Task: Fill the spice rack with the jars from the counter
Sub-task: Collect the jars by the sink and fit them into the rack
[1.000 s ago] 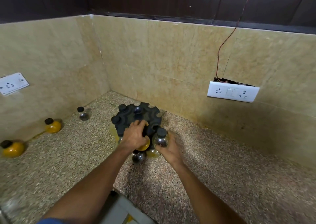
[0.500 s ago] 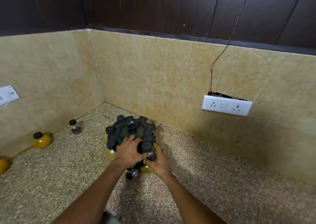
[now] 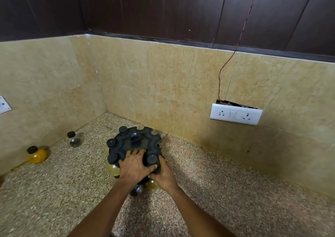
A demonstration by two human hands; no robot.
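Observation:
A round black spice rack stands on the speckled counter near the corner, with several black-capped jars hanging in its notches. My left hand lies flat on the rack's near edge, pressing on it. My right hand is wrapped around a black-capped jar sitting in a notch at the near right. Below the hands hang a dark-filled jar and a yellowish one. Two loose jars stand by the left wall: a clear one with dark contents and a yellow one.
Tiled walls close the corner behind and left of the rack. A white socket plate with a red wire hangs on the back wall at right. Another socket plate shows at the left edge. The counter stretches right.
The jar in my right hand has gone from beside the rack into its near-right notch. My left hand has stayed on the rack. The camera has tilted up a little.

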